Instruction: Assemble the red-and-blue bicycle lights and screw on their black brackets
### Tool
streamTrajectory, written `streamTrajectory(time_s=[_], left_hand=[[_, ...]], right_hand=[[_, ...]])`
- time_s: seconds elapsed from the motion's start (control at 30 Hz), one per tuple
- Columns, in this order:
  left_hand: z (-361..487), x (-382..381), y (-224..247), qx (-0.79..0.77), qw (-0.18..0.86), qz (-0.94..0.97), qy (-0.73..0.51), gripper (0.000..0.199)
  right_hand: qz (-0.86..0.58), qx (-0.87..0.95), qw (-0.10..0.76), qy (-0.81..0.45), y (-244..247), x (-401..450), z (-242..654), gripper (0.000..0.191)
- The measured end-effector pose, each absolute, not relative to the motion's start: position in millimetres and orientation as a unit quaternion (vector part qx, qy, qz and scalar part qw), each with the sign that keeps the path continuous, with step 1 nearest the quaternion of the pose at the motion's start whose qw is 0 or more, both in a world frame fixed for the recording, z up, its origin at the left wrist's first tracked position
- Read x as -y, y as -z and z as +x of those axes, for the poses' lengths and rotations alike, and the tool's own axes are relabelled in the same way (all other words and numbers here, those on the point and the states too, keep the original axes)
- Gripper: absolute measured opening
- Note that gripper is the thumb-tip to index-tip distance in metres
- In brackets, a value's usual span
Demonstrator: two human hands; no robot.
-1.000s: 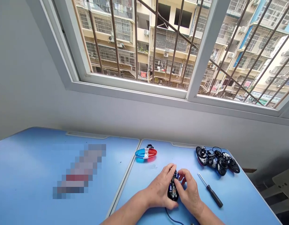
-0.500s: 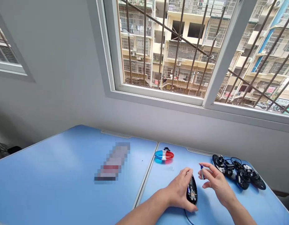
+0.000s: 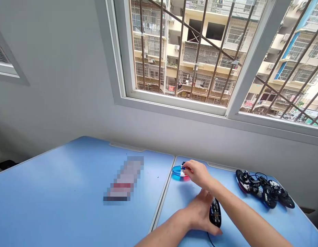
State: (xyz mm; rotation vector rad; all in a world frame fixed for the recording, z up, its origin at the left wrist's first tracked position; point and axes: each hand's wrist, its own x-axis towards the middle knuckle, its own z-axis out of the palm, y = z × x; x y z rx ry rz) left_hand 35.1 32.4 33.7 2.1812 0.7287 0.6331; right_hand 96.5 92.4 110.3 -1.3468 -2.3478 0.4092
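Note:
My left hand (image 3: 197, 212) is closed round the side of a black oval light housing (image 3: 215, 214) with its open inside facing up. Metal contacts show inside it, and a thin black cable (image 3: 210, 239) runs out at the near end. Part of the housing is hidden by my right forearm. My right hand (image 3: 199, 172) is farther back, pinching a small dark blue battery (image 3: 183, 168), only partly seen. Its fingertips are over a clear blue, white and red oval lens cover (image 3: 177, 170), whose red end is largely covered by the hand.
Several black oval light units with cables (image 3: 264, 188) lie heaped at the right side of the blue table (image 3: 71, 178). A blurred-out flat item (image 3: 125, 178) lies left of the table's seam. Behind the table are a wall and a barred window (image 3: 190, 106).
My right hand has moved left and back with the battery, from beside the housing to over the lens cover. My left hand still holds the housing, and the view has shifted slightly.

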Motion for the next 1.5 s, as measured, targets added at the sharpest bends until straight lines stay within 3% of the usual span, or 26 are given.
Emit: streamTrajectory(time_s=[0.27, 0.6, 1.33, 1.5], left_hand=[[35, -30, -48, -0.26, 0.351, 0.866, -0.244, 0.084], [34, -27, -52, -0.272, 0.332, 0.873, -0.231, 0.07], [33, -28, -53, -0.262, 0.336, 0.875, -0.233, 0.069], [35, -32, -43, -0.275, 0.353, 0.86, -0.245, 0.093]], right_hand=[[-0.472, 0.877, 0.074, -0.054, -98, -107, 70, 0.015], [-0.464, 0.886, 0.019, -0.002, -94, -107, 65, 0.01], [-0.465, 0.884, 0.046, -0.005, -94, -104, 66, 0.012], [-0.475, 0.874, 0.098, -0.024, -104, -99, 80, 0.012]])
